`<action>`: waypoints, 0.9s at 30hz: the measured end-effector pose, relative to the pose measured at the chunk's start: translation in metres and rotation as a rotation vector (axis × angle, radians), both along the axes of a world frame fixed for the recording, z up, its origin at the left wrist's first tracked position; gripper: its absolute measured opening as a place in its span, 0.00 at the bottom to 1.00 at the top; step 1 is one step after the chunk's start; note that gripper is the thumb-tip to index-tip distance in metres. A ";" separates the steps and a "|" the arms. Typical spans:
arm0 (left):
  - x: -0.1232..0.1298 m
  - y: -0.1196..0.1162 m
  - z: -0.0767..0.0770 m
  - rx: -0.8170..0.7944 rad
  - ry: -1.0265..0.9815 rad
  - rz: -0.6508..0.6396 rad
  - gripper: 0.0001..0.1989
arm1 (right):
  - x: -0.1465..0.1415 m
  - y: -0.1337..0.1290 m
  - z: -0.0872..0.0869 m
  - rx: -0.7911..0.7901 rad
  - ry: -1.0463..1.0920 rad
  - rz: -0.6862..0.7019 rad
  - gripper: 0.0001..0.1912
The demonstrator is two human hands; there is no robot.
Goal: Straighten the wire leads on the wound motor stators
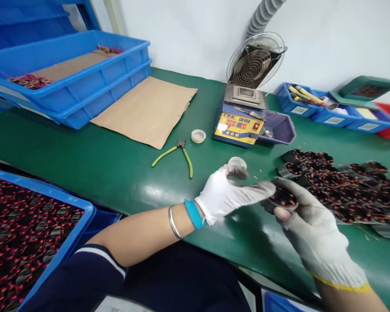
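While the right hand [312,225] grips a wound part [284,197], the left hand [224,193] points at its rim.

The part is above the bench [130,182] near its front edge, right of the middle; the right thumb and fingers close round its side, apparently so that its copper-wired mouth faces up uncovered. The left thumb and forefinger are wide apart; whether the fingertip touches the part, I cannot tell. Similar parts [338,195] stand in rows toward the bench's right edge, probably for easy reach. A white dish [237,163] sits just beyond the left hand, and pliers [181,144] lie with handles splayed, perhaps for ready pick-up.
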State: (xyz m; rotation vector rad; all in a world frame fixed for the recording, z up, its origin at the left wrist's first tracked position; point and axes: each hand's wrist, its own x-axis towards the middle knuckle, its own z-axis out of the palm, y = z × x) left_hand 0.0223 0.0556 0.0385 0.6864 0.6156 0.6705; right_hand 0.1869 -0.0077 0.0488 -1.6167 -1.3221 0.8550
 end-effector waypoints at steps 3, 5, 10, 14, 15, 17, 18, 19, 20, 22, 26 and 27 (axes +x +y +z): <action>-0.001 -0.014 -0.012 0.126 0.101 -0.077 0.15 | 0.007 0.026 0.004 -0.070 -0.201 -0.079 0.36; -0.004 -0.028 -0.018 0.293 0.281 -0.109 0.26 | 0.007 0.044 0.005 -0.105 -0.312 -0.126 0.36; -0.008 -0.038 -0.017 0.900 0.660 -0.403 0.38 | 0.001 0.072 0.002 -0.193 -0.409 -0.116 0.28; -0.008 -0.034 -0.016 1.038 0.691 -0.476 0.39 | 0.000 0.080 0.002 -0.245 -0.474 -0.107 0.28; -0.008 -0.034 -0.017 1.063 0.693 -0.479 0.39 | 0.001 0.081 0.002 -0.251 -0.485 -0.111 0.28; -0.008 -0.035 -0.017 1.108 0.698 -0.486 0.39 | 0.001 0.083 0.004 -0.256 -0.494 -0.120 0.27; -0.007 -0.037 -0.017 1.130 0.702 -0.490 0.38 | 0.001 0.083 0.004 -0.254 -0.491 -0.126 0.26; -0.007 -0.038 -0.017 1.150 0.708 -0.489 0.38 | 0.001 0.083 0.005 -0.248 -0.483 -0.132 0.26; -0.007 -0.039 -0.017 1.170 0.713 -0.485 0.38 | 0.001 0.083 0.006 -0.237 -0.469 -0.138 0.26; -0.007 -0.040 -0.016 1.207 0.715 -0.472 0.37 | 0.002 0.083 0.007 -0.207 -0.420 -0.147 0.27; -0.007 -0.041 -0.016 1.265 0.704 -0.467 0.36 | 0.008 0.081 0.011 -0.159 -0.339 -0.158 0.31; -0.007 -0.041 -0.016 1.277 0.706 -0.464 0.36 | 0.009 0.080 0.013 -0.155 -0.350 -0.164 0.32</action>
